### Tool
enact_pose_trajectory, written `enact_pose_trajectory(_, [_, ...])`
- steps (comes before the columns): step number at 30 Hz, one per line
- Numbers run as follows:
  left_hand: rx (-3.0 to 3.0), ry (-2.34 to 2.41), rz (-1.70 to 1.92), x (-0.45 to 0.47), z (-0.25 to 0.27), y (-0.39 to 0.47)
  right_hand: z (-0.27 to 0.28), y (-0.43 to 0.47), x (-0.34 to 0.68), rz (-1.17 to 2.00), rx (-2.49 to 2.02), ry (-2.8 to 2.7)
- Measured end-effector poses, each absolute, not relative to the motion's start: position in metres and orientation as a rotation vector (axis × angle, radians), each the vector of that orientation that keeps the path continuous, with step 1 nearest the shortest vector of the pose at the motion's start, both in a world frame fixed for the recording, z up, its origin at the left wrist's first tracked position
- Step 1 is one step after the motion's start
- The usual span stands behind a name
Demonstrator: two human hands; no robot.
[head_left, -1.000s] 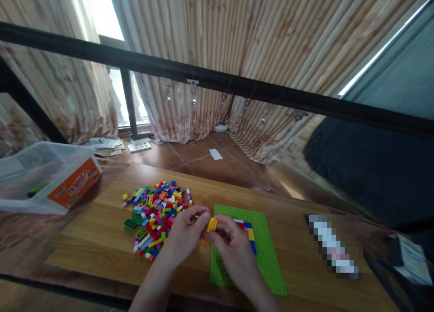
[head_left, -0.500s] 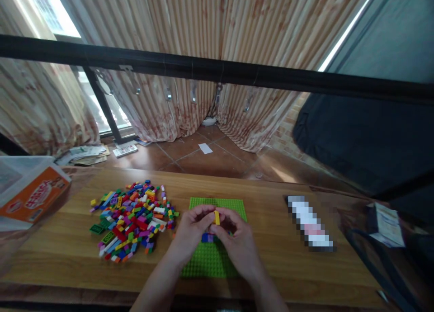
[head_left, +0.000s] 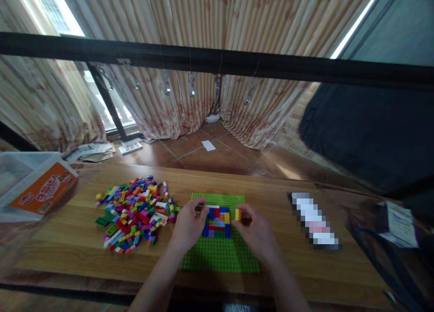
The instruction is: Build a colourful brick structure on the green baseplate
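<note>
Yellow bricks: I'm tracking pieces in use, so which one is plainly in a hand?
The yellow brick in the right hand, just right of the assembled patch; other yellow ones lie in the loose pile or sit within that patch.

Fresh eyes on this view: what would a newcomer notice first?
Probably the heap of mixed coloured bricks on the left part of the wooden table. Next, the bright green baseplate near the middle, bearing a multicoloured patch of bricks. Just right of that patch, the right hand pinches a yellow brick.
</note>
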State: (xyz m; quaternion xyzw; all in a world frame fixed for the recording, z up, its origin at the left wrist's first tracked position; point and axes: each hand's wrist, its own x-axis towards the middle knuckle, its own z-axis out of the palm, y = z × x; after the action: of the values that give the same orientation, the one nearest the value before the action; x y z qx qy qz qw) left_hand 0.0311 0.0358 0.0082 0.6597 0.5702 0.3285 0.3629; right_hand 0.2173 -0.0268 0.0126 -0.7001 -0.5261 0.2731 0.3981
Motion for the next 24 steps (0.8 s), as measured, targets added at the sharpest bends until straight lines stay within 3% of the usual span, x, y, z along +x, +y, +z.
enact_pose_trajectory(24, [1.847, 1.464, 0.680, 0.030, 0.008, 0.027, 0.007, 0.000, 0.195, 0.608, -1.817, -1.627])
